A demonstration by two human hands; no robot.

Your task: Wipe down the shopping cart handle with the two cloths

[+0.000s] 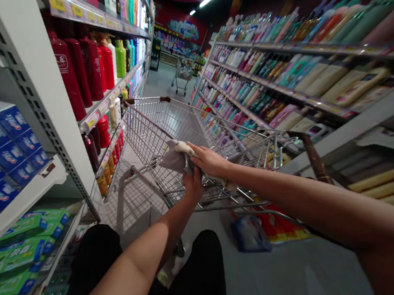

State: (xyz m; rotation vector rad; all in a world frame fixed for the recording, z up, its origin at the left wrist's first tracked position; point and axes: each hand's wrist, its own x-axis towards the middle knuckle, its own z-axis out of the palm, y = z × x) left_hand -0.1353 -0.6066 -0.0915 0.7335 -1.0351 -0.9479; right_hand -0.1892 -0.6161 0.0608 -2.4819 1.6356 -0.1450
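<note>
A wire shopping cart (157,123) stands in the aisle in front of me, tipped toward me in this view. My right hand (209,161) lies on a grey cloth (174,159) at the cart's near rim, fingers closed over it. My left hand (192,185) reaches up just below the right hand and grips the cart's rim or the cloth's lower edge; which one is hidden. My black-clad knees show at the bottom.
Left shelves hold red bottles (73,70) and blue and green packs (0,142). Right shelves (280,81) carry many coloured bottles. Packages (266,228) lie on the floor under the cart. Another cart (182,74) stands far down the aisle.
</note>
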